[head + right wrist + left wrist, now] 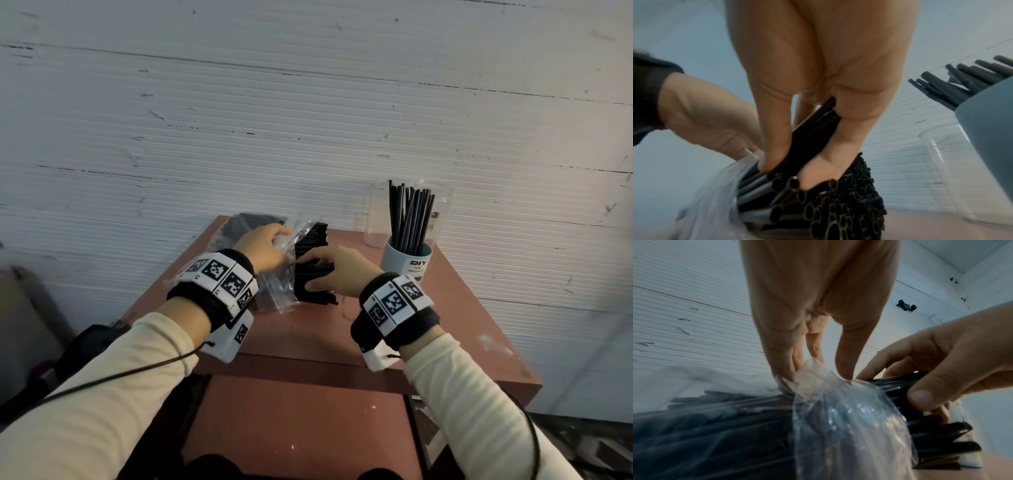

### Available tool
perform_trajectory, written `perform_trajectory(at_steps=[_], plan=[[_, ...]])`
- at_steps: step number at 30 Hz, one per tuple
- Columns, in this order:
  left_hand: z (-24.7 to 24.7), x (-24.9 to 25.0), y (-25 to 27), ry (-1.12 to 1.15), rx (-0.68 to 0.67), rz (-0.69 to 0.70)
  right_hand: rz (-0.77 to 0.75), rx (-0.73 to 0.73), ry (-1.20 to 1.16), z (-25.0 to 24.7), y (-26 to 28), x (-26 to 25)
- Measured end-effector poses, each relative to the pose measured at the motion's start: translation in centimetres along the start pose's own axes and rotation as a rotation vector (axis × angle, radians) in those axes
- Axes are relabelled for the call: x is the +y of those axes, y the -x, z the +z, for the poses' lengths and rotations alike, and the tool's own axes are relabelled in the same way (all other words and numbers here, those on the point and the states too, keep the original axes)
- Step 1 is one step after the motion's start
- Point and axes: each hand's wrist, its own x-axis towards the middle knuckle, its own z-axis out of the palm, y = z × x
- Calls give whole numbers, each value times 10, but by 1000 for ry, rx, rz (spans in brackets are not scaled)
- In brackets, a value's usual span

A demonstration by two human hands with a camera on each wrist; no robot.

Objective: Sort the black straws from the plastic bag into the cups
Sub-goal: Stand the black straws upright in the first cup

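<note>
A clear plastic bag (274,291) full of black straws (313,274) lies on the reddish table (308,335). My left hand (270,250) pinches the bag's open edge (813,378) between thumb and fingers. My right hand (329,270) grips a small bunch of straws (813,129) at the bag's mouth, thumb on one side and fingers on the other. The open straw ends (838,211) face the right wrist camera. A pale blue cup (406,262) holding several upright black straws (411,216) stands at the right. A clear plastic cup (376,219) stands behind it.
A second bag of dark straws (239,226) lies at the table's back left. A white ribbed wall (308,120) rises right behind the table. The table's near edge (308,363) drops to a lower reddish surface. Dark clutter sits on the floor at the left.
</note>
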Motion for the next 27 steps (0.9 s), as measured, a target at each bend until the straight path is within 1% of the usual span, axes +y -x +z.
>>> perform_trajectory(at_steps=[5,9,11,16,19,21,23,25,26,27], plan=[[-1,0,2,24,-6,11,20,2,-107,-13,-3,11],[-2,0,3,15,-5,12,2,22,-392,-13,-3,11],[-3,0,3,7,-4,18,8,30,-496,-11,-4,10],[-5,0,3,6,-11,23,33,52,-614,-12,-7,13],[-4,-1,1,-5,-9,39,61,82,-681,-21,-1,22],[-1,0,1,-38,20,49,80,80,-688,-31,8,30],[4,4,0,-78,111,100,86,88,-676,-43,19,39],[9,14,1,-69,201,227,87,107,-668,-54,31,45],[12,21,2,-57,197,301,86,119,-653,-60,37,46],[16,29,3,-52,145,363,83,131,-631,-65,43,47]])
